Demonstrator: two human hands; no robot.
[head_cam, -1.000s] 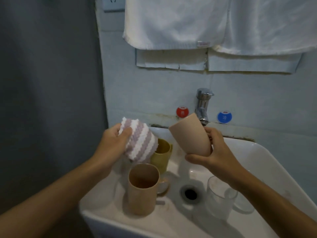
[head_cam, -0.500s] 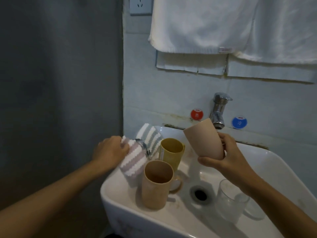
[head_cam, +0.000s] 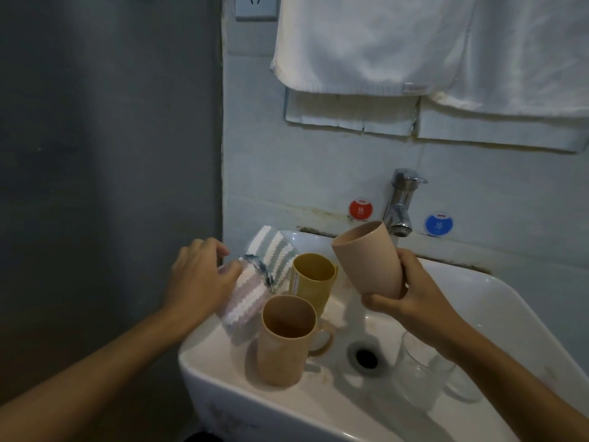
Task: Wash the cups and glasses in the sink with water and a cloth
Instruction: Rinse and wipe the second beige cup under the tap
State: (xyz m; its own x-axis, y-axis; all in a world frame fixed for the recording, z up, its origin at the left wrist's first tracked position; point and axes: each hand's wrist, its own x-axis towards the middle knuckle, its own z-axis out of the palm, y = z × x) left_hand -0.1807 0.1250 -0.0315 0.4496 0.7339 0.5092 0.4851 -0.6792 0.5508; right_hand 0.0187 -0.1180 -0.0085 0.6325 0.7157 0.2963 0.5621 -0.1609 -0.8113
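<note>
Right hand (head_cam: 411, 295) grips pink cup (head_cam: 366, 260); left hand (head_cam: 199, 279) touches cloth (head_cam: 251, 298), grip unclear

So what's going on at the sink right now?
A person is washing up. The right hand holds a handleless pink cup tilted near the tap; no water is visibly running. The left hand rests on a striped cloth on the sink edge. A yellow cup, tan mug and glass mug stand in the basin.
</note>
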